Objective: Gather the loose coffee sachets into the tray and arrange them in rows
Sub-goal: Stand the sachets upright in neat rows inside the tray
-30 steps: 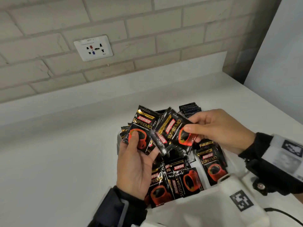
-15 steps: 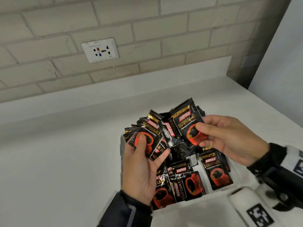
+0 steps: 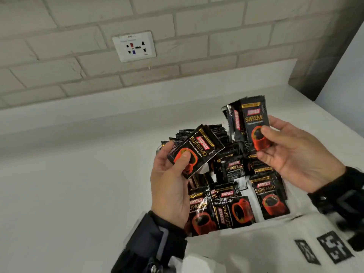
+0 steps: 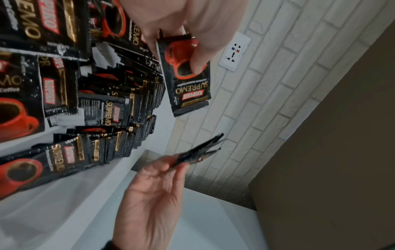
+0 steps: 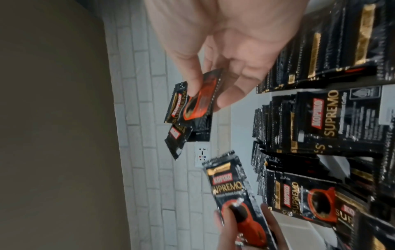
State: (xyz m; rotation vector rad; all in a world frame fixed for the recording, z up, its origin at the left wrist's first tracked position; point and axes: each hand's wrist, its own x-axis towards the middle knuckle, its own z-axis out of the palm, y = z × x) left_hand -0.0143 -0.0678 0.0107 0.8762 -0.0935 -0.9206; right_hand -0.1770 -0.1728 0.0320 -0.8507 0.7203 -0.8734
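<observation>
So both hands are up over the tray right now. The left hand [image 3: 171, 186] has one Kopiko Supremo sachet [image 3: 197, 149] pinched, thumb pressing on the red cup print, the other fingers curled behind it, and the sachet is tilted with its top leaning right. The right hand [image 3: 295, 154] is holding a small bunch of sachets [image 3: 250, 123] held pretty much upright, thumb on the front one and fingers behind; from the right wrist view it looks like three or so fanned out, hard to count exactly. The two handfuls are close but not touching.

Underneath, the tray [image 3: 249, 191] is white and sits on the white counter [image 3: 78, 174] near the right corner. Its far end has sachets standing on edge in packed rows [image 4: 136, 94], and the near part is a messy pile of loose sachets [image 3: 232, 209] lying flat and overlapping, some face up, one showing its back.

Behind it all there's a pale brick wall with a white wall socket [image 3: 134, 46] above the counter's upstand.
</observation>
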